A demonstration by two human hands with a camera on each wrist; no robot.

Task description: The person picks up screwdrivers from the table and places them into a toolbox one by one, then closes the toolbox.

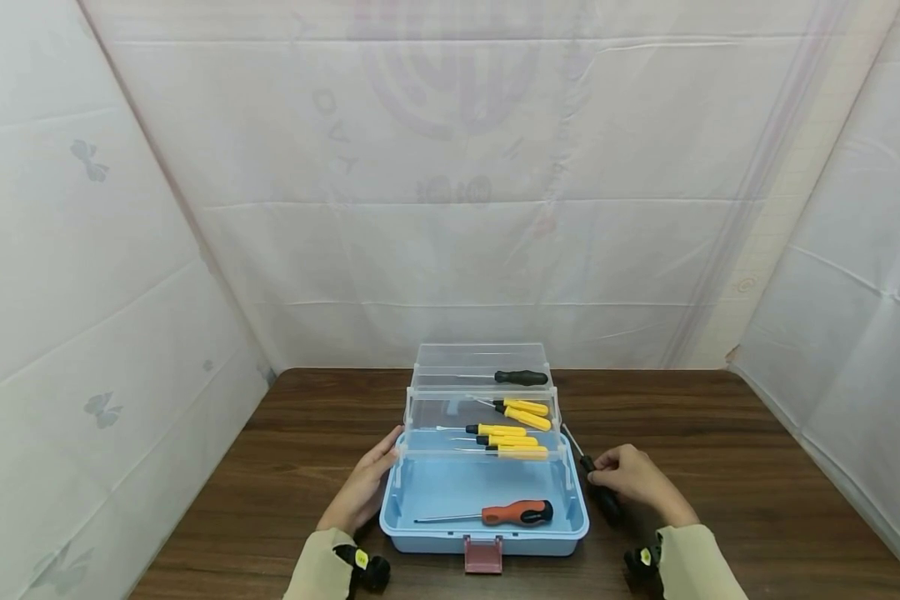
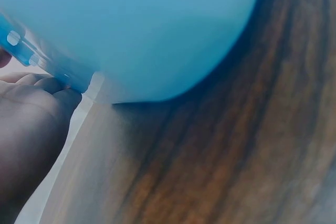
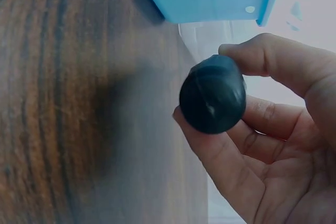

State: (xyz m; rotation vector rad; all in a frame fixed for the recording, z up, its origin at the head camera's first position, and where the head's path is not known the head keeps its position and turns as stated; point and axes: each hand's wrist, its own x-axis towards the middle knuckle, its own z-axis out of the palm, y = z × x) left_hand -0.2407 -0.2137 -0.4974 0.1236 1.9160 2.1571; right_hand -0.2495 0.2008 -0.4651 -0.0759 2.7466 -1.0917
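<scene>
Beside the light blue toolbox point(image 1: 450, 540), my right hand point(image 1: 637, 482) pinches the black handle point(image 1: 607, 505) of a screwdriver between thumb and fingers. Its metal shaft points away along the box's right wall. The right wrist view shows the rounded butt of this screwdriver point(image 3: 212, 95) held by the fingertips. My left hand point(image 1: 363, 492) rests along the box's left side, fingers fairly straight against the wall and rim. Inside the box lies an orange-and-black screwdriver point(image 1: 517, 512). Several yellow-handled screwdrivers point(image 1: 521, 452) and a black-handled one point(image 1: 521, 377) lie in the clear raised trays.
The toolbox stands on a dark wood table point(image 1: 300, 446), with its lid and trays folded back. A pinkish latch point(image 1: 483, 555) hangs at its front. White sheeting point(image 1: 450, 250) surrounds the table at the back and both sides.
</scene>
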